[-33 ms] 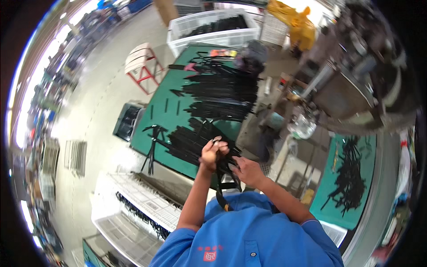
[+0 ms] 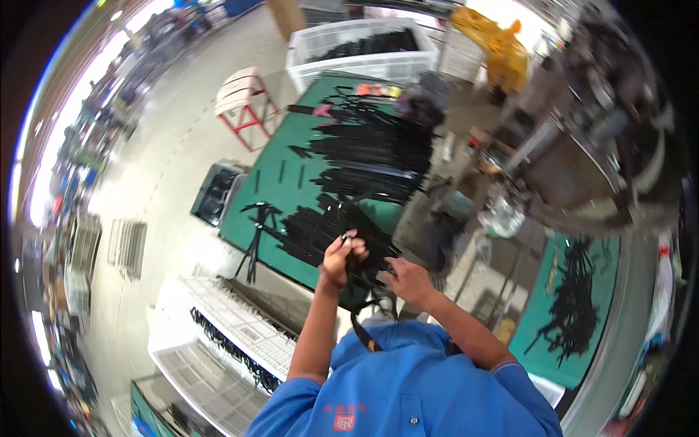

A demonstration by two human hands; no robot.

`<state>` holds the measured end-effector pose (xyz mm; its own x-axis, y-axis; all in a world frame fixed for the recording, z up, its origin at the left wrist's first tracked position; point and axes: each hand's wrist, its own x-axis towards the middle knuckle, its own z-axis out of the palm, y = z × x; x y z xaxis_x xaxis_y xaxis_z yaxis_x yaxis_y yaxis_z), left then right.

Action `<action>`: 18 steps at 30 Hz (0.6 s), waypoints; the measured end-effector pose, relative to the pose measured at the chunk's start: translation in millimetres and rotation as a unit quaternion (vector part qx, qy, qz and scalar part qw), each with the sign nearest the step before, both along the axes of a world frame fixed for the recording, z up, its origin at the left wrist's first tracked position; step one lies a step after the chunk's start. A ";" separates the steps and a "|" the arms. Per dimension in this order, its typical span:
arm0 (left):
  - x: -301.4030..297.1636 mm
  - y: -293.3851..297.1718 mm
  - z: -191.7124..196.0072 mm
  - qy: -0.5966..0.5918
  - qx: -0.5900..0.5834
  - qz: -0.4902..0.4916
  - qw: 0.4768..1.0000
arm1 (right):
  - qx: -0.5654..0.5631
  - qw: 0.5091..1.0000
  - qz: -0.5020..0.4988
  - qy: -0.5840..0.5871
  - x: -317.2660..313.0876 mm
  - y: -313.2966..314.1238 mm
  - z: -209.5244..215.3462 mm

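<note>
My left hand (image 2: 344,258) is closed in a fist around a thin black strip, at the near edge of the green worktable (image 2: 251,218). To its right, my right hand (image 2: 409,281) has its fingers bent and pressed together at the black pieces hanging between the hands; what exactly sits in its fingertips is hidden. A fanned pile of long black strips (image 2: 302,231) lies just beyond both hands. Farther back is a larger, neater stack of black strips (image 2: 371,149). A small bundle of black strips (image 2: 254,237) hangs over the table's left edge.
A dark machine (image 2: 575,160) stands at the right. White crates holding black pieces stand at the back (image 2: 364,62) and near left (image 2: 233,313). A red-legged stool (image 2: 244,102) and a grey bin (image 2: 215,193) are left of the table. Another green surface (image 2: 535,328) carries black strips.
The surroundings have shifted slightly rightward in the view. My left hand sits a little farther left over the pile, while my right hand stays nearly where it was.
</note>
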<state>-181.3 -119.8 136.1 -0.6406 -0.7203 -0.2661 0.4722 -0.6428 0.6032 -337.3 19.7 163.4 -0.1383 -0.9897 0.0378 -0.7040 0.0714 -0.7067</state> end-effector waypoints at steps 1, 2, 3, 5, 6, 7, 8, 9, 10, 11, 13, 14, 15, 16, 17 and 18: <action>26.0 -5.5 1.1 -0.056 0.041 0.016 0.997 | 0.022 0.999 -0.015 0.034 -7.8 -16.5 -13.1; 50.7 -8.9 4.1 -0.028 -0.003 0.001 1.000 | 0.010 0.998 -0.018 0.061 -12.5 -33.8 -27.8; 73.5 -6.9 9.5 -0.025 -0.016 -0.006 1.000 | 0.021 0.995 -0.025 0.089 -16.5 -50.8 -43.7; 104.8 -2.0 22.3 0.012 -0.019 0.006 1.000 | 0.090 0.987 -0.044 0.126 -27.7 -89.7 -76.5; 117.4 4.4 28.8 -0.017 -0.040 0.022 0.999 | 0.077 0.986 -0.044 0.139 -30.9 -104.0 -92.2; 127.8 8.8 35.6 -0.042 -0.049 0.036 0.997 | 0.092 0.982 -0.057 0.152 -32.2 -116.6 -105.6; 136.3 11.5 41.0 -0.040 -0.062 0.049 0.996 | 0.088 0.978 -0.046 0.184 -31.5 -126.6 -117.1; 144.2 13.1 45.2 -0.030 -0.059 0.061 0.996 | 0.097 0.970 -0.048 0.219 -29.9 -134.7 -126.9; 152.0 12.1 48.3 -0.041 -0.071 0.069 0.994 | 0.129 0.967 -0.042 0.214 -26.2 -142.7 -135.0; 159.2 10.5 50.0 -0.048 -0.081 0.075 0.993 | 0.122 0.972 -0.046 0.193 -22.9 -146.2 -141.2; 170.4 7.9 48.9 -0.055 -0.078 0.107 0.990 | 0.210 0.969 -0.070 0.114 -22.7 -151.6 -147.5; 176.1 4.4 46.2 -0.060 -0.084 0.109 0.989 | 0.205 0.970 -0.057 0.116 -24.5 -152.1 -148.9; 181.8 -0.9 42.2 -0.065 -0.092 0.106 0.988 | 0.201 0.970 -0.037 0.128 -26.7 -152.4 -149.5; 187.5 -7.9 36.7 -0.089 -0.098 0.100 0.986 | 0.194 0.971 -0.024 0.137 -29.8 -152.3 -149.7; 193.7 -17.4 29.6 -0.123 -0.110 0.103 0.981 | 0.187 0.971 -0.017 0.146 -32.9 -151.9 -149.6; 200.3 -29.3 20.7 -0.156 -0.124 0.104 0.974 | 0.190 0.970 -0.007 0.148 -35.4 -150.3 -149.2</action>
<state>19.0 -149.1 156.8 -0.3902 -0.8925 -0.2264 0.3445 -0.3695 0.8630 -372.7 -130.6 14.2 -0.1914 -0.9379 -0.2892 -0.8695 0.2987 -0.3935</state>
